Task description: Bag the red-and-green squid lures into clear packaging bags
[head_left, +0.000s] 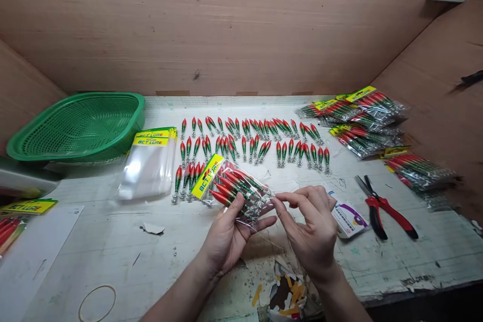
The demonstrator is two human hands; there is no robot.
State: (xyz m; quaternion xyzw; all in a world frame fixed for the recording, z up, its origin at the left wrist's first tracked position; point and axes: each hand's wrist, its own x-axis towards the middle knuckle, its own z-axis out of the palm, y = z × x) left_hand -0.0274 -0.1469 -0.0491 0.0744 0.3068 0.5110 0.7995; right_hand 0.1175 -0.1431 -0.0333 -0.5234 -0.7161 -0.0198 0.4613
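My left hand (230, 236) holds a clear plastic bag of fishing lures (239, 186), thumb on top and fingers beneath. The bag has a yellow "BCT LURE" header (207, 176) tilted to the upper left, and several red and green lures lie side by side inside, hooks toward the lower right. At that hook end, my right hand (313, 221) pinches the edge of the bag between thumb and forefinger. Behind the bag, rows of loose red and green lures (283, 153) lie on the white tabletop (211, 256); the bag hides part of the front row.
Flat bags (149, 166) are stacked at left, beside a green basket (113, 133). Filled lure bags (358, 110) pile up at right. Red-handled pliers (385, 206) and a white-purple label card (349, 219) lie right of my hands. A rubber band (113, 294) lies front left.
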